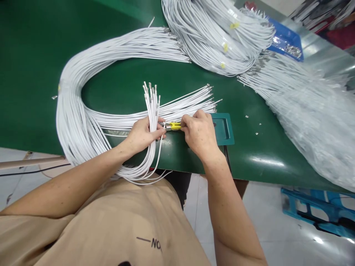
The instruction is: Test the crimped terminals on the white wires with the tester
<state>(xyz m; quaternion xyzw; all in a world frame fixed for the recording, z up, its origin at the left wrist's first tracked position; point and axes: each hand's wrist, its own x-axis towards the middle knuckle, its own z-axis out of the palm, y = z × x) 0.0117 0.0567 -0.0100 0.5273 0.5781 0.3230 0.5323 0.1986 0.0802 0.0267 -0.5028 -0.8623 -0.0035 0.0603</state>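
At the far left of the green table (27,55) lies a large loop of white cables (69,111). It sweeps from the far side round to the near edge, where some strands hang over.

Just right of it, the left hand (142,135) is closed around a bunch of white cables (152,107). The bunch is held upright, with its metal-tipped ends pointing to the far side.

Between the two hands, touching the bunch, sits a short yellow strip (175,126). The right hand (198,133) pinches the strip's right end with curled fingertips. This hand rests over a teal tray (226,129) near the table's front edge.

Farther back and to the right, a coil of white cables (222,37) carries small yellow tags. Beside it is a blue tray (285,38) holding metal pieces. A plastic-wrapped heap of cables (310,111) fills the right side of the table, and a blue frame (313,210) stands on the floor below it.
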